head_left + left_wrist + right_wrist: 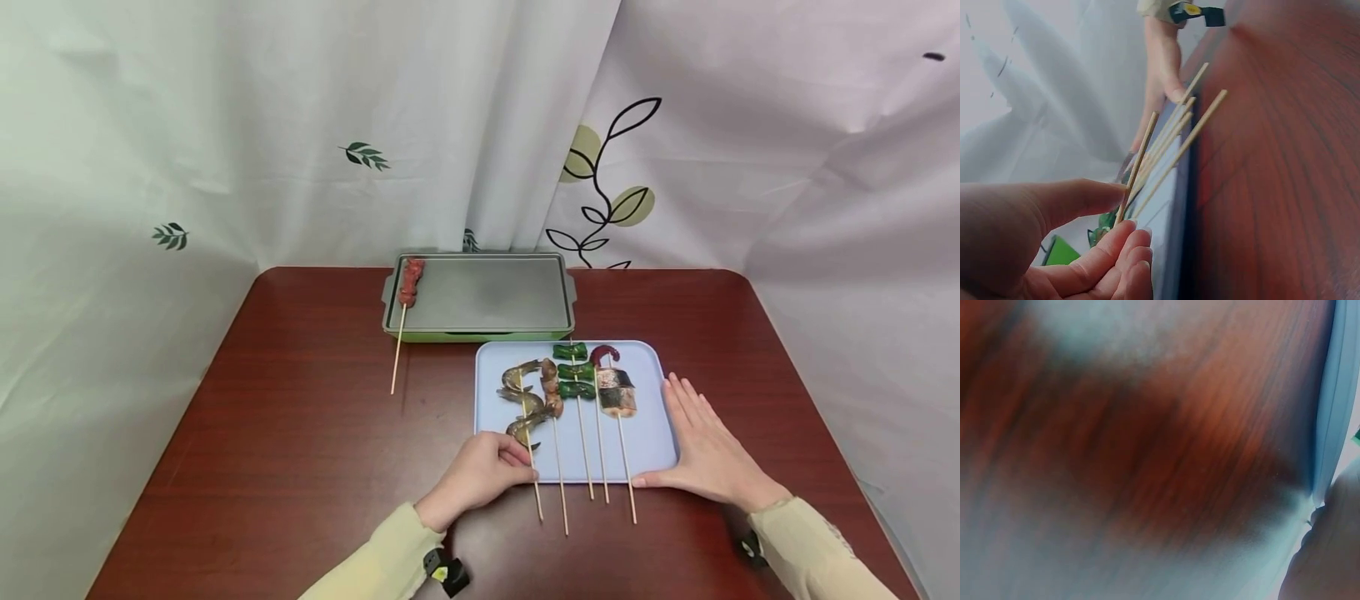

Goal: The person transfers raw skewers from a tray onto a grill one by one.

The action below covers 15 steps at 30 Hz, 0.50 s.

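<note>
My left hand (pixel 480 471) pinches the stick (pixel 1141 153) of a shrimp skewer (pixel 528 404) between thumb and fingertips, at the near left of a pale blue tray (pixel 654 446). The shrimp lie over the tray. Beside them are a brown meat skewer (pixel 551 389), a green pepper skewer (pixel 576 371), a skewer with a dark red curled piece (pixel 604 354) and a fish skewer (pixel 617 396). Their sticks overhang the near rim. My right hand (pixel 708 450), fingers straight, rests against the tray's near right corner.
Behind the tray stands a grey griddle pan (pixel 491 292) with a green base. A red meat skewer (pixel 410 282) lies on its left side, the stick jutting over the front. Pale curtains (pixel 360 208) hang behind the reddish-brown table (pixel 300 417).
</note>
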Available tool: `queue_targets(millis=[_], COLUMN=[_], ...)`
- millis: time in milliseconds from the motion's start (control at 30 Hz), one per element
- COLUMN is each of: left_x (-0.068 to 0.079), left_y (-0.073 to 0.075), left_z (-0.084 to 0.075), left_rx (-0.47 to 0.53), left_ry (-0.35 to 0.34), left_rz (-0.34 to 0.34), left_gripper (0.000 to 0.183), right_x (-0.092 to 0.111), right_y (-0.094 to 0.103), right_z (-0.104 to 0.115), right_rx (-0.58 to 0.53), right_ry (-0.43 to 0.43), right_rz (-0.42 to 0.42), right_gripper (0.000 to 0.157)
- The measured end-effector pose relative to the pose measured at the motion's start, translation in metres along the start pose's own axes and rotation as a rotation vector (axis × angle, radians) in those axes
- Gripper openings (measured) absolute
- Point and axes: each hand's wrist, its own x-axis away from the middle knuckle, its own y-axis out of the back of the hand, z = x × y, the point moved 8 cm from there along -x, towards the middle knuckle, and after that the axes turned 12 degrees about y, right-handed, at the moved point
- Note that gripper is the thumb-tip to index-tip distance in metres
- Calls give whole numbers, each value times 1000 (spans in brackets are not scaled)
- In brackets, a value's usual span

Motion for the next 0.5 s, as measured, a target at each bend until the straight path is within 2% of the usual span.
queue_targets(millis=[167,367,500], left_x=[3,4,5], left_y=[6,8,9], left_z=[2,9,15], left_rx=[63,288,365], left_ry=[32,121,151], left_rz=[26,138,173], left_gripper=[14,15,19], right_x=[0,1,1], right_y=[0,0,0], right_z=[0,-1,-1], right_rx=[-5,-1,1], right_ry=[-8,-7,-2], right_rz=[8,1,0], right_gripper=[144,144,144])
